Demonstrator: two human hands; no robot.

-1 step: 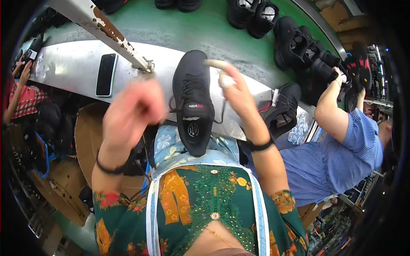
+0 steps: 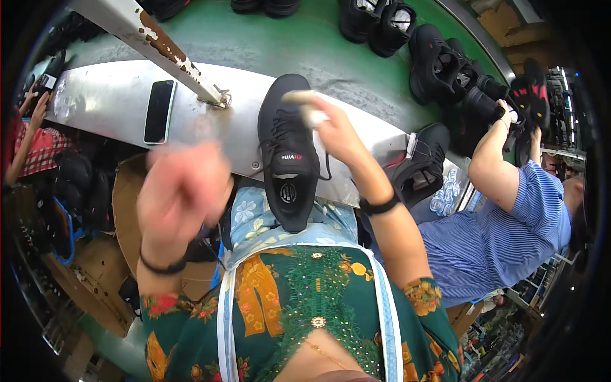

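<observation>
A black lace-up sneaker (image 2: 291, 137) rests with its toe on the metal bench edge and its heel toward my lap. Its laces are threaded, with loose ends hanging at both sides. My right hand (image 2: 331, 127) is above the toe and lace area, index finger stretched out, with pale coverings on the finger and thumb. No object shows in it. To the left of the shoe, my left hand (image 2: 184, 188) is raised and smeared by motion, so its fingers and anything in them cannot be made out.
A phone (image 2: 159, 112) lies on the metal bench beside a rusty, paint-chipped post (image 2: 168, 54). Another black shoe (image 2: 423, 159) sits to the right, and several more stand on the green surface (image 2: 273, 41). At right, a co-worker in blue stripes (image 2: 484, 235) handles shoes; cardboard (image 2: 130, 216) stands left.
My right hand has moved left, from beside the shoe to over its toe and laces. My left hand has shifted left and slightly toward me. The shoe stays almost in place.
</observation>
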